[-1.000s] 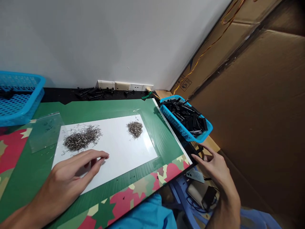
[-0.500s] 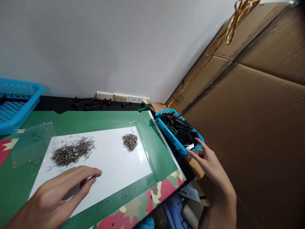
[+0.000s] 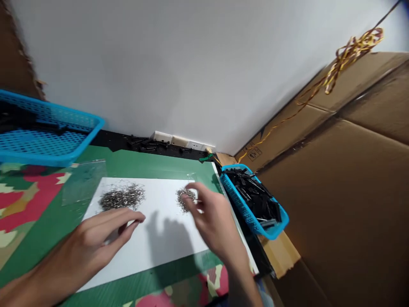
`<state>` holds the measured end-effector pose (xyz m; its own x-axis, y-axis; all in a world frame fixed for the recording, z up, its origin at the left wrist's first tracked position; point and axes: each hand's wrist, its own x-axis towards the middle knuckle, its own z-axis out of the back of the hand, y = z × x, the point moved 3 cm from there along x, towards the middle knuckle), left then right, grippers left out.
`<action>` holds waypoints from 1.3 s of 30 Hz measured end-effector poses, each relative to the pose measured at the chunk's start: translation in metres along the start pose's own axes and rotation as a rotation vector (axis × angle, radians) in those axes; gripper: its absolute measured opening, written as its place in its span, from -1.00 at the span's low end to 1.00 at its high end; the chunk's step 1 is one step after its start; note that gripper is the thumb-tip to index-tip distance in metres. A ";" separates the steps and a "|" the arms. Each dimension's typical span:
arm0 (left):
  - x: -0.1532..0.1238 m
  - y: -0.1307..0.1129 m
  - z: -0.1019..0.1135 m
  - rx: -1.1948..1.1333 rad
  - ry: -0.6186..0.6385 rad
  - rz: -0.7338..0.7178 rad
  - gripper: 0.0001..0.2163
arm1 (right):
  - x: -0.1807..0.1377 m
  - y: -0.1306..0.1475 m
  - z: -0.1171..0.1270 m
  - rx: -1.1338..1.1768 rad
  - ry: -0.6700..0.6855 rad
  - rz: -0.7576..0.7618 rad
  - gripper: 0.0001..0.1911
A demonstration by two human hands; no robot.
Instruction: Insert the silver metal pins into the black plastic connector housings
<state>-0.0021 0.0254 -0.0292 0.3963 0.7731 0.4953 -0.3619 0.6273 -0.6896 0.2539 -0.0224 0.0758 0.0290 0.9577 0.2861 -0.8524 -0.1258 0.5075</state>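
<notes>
My left hand (image 3: 92, 241) rests on the white sheet (image 3: 153, 243), fingers stretched forward and holding nothing, just below the large pile of small metal wire pieces (image 3: 122, 198). My right hand (image 3: 212, 219) hovers over the sheet's right end. Its fingers are bent together at the small pile of metal pieces (image 3: 184, 197), which it partly covers. A thin pale sliver shows by the fingertips, and motion blur hides what they grip. The blue basket of black plastic parts (image 3: 255, 200) stands to the right of this hand.
A green mat (image 3: 140, 164) lies under the sheet, with a clear plastic bag (image 3: 84, 181) at its left. A second blue basket (image 3: 47, 136) stands at far left. Loose black parts (image 3: 145, 145) lie along the wall. Cardboard boxes (image 3: 351, 192) fill the right.
My right hand has swung left from the basket of black parts to the small metal pile on the sheet. The left hand has stayed put. The camera has turned.
</notes>
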 end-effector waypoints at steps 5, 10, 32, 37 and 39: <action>0.022 0.004 0.036 0.132 -0.157 0.137 -0.79 | 0.042 0.037 -0.073 -0.320 0.284 0.252 -0.69; 0.031 0.006 0.050 0.132 -0.220 0.352 -0.76 | 0.048 0.025 -0.097 -0.368 0.324 0.264 -0.80; 0.031 0.009 0.037 -0.004 -0.071 0.128 -0.77 | 0.150 0.003 -0.132 -0.533 0.214 0.008 -0.60; 0.029 0.003 0.037 0.020 -0.023 0.043 -0.77 | 0.194 -0.001 -0.152 -0.495 0.211 -0.035 -0.54; 0.030 0.001 0.039 0.025 -0.021 0.051 -0.78 | 0.197 -0.005 -0.160 -0.478 0.220 -0.039 -0.57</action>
<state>-0.0230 0.0525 0.0055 0.3589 0.8059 0.4710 -0.4020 0.5888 -0.7012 0.1804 0.2078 -0.0006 -0.0016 0.9975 0.0711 -0.9973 -0.0068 0.0727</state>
